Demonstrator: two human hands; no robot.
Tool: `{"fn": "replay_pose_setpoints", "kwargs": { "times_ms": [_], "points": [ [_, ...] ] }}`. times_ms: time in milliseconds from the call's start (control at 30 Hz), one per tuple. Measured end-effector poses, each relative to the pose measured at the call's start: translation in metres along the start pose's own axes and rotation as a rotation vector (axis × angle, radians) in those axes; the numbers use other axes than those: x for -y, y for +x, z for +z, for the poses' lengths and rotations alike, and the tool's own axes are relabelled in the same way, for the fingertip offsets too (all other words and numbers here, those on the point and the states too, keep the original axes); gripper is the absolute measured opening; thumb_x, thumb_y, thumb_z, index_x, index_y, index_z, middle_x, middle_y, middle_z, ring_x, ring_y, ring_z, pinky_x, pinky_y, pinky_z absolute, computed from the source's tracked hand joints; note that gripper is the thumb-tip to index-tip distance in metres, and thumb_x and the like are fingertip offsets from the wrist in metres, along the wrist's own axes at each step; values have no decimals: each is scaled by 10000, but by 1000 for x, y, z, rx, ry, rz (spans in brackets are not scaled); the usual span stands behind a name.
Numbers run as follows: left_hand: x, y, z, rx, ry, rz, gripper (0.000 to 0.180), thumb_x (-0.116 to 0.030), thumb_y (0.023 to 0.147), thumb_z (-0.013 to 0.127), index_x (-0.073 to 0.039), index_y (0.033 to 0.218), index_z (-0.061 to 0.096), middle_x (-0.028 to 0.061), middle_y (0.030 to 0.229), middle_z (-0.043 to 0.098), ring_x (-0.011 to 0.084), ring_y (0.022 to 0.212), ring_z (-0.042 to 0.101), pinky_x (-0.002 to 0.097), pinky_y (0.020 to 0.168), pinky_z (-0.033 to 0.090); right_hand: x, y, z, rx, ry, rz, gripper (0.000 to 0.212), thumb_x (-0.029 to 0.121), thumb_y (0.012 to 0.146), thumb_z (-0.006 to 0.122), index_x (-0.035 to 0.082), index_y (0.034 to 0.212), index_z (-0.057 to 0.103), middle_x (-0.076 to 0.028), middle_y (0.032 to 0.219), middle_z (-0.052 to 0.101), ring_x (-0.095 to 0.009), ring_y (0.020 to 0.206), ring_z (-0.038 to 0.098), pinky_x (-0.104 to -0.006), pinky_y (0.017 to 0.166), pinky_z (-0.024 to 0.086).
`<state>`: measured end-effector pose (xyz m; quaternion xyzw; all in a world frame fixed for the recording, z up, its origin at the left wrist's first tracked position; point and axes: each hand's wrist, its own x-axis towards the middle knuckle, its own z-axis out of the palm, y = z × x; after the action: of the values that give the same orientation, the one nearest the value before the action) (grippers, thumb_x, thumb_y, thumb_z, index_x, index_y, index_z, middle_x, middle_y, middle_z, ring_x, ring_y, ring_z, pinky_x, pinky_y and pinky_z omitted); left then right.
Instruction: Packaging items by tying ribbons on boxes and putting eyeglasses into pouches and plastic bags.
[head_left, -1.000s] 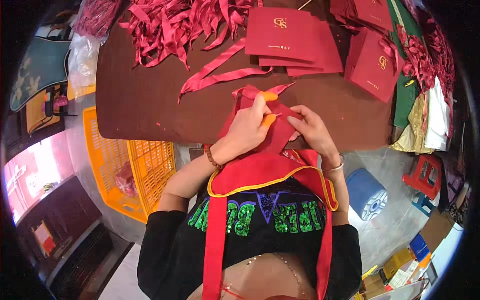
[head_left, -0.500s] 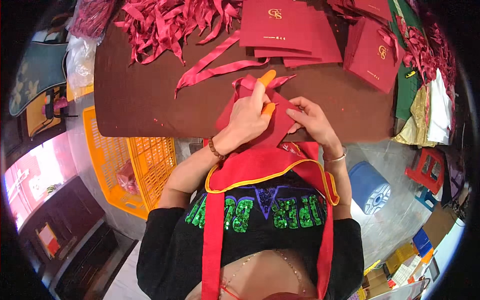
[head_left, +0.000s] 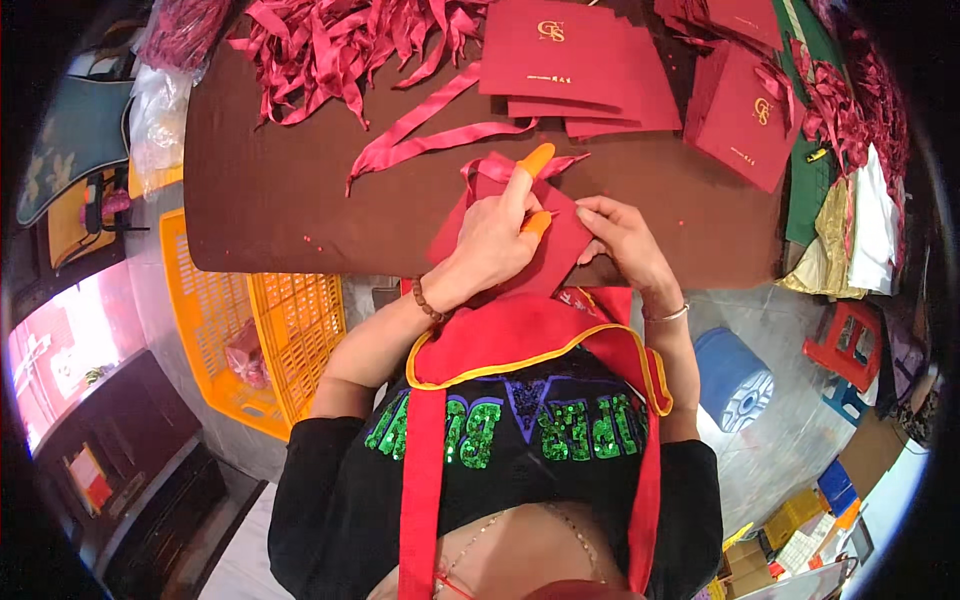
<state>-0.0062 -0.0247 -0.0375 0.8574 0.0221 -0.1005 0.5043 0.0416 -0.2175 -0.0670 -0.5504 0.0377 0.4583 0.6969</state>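
Note:
A dark red paper gift bag point(head_left: 552, 257) lies at the table's near edge, partly over my apron. My left hand point(head_left: 498, 238), with orange finger cots on two fingers, is closed over its middle and hides part of it. A red ribbon point(head_left: 487, 172) shows at the bag's far end, beside the fingertips. My right hand point(head_left: 622, 240) pinches the bag's right edge between thumb and fingers. Just beyond, a loose red ribbon point(head_left: 400, 140) lies folded in a V on the table.
A heap of red ribbons point(head_left: 320, 60) covers the far left of the brown table point(head_left: 270, 210). Flat red bags point(head_left: 550, 60) are stacked at the far middle, and ribboned bags point(head_left: 740, 120) at the far right. Orange crates point(head_left: 220, 330) stand left below, a blue stool point(head_left: 733, 380) right below.
My right fingers have shifted slightly along the bag's right edge. My left hand stays on the bag, almost still. The whole view has moved a little.

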Motion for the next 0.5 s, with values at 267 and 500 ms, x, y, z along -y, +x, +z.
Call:
{"fn": "replay_pose_setpoints", "kwargs": {
  "times_ms": [267,500],
  "points": [
    [-2,2,6,23,62,-27,685,-72,791,563,-153,1387,236,118,735,619,310,713,616,367,624,455,1,1,-1,-21,25,23,241,176,912,513,4,1079,542,-41,888,613,-114,621,600,-205,562,500],
    [-8,3,9,31,148,52,673,-72,783,552,-119,1379,245,113,710,609,297,650,607,386,574,450,-2,-4,2,-62,-66,-29,246,178,907,515,6,1080,546,-26,902,594,-103,624,590,-205,563,489]
  ]
}}
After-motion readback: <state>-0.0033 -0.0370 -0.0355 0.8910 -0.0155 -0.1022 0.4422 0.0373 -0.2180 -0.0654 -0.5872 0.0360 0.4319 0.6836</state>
